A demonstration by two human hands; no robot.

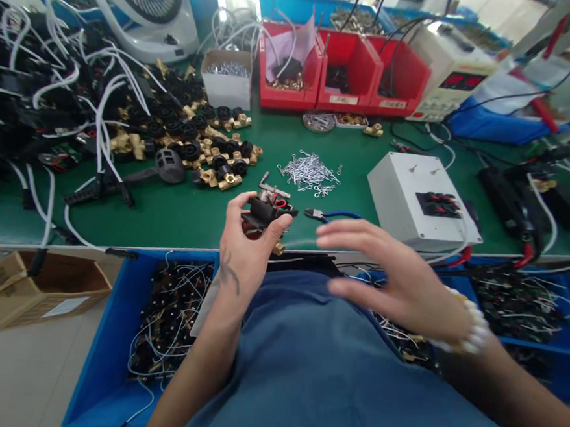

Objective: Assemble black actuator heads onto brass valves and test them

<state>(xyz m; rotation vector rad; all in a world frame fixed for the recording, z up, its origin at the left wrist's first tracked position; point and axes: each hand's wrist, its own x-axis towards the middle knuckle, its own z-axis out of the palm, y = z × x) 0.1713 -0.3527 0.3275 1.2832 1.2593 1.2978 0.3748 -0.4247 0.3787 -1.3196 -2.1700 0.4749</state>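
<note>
My left hand (248, 242) grips a small black assembly (264, 211) with red wire and metal parts on top, held over the bench's front edge. A bit of brass shows beneath it. My right hand (381, 268), slightly blurred, hovers to the right with fingers apart and nothing in them. Just beyond its fingertips lie blue-handled pliers (336, 214). Behind these, a loose pile of silver metal clips (310, 171) rests on the green bench (245, 206). To the left is a heap of brass fittings with black caps (217, 150).
Red bins (292, 99) line the back beside a white box of small screws (227, 87). A grey box with sockets (401, 199) stands at right. Cabled black units (63, 112) pile up at left, near a fan (155, 27). A blue crate (101, 369) sits below the bench.
</note>
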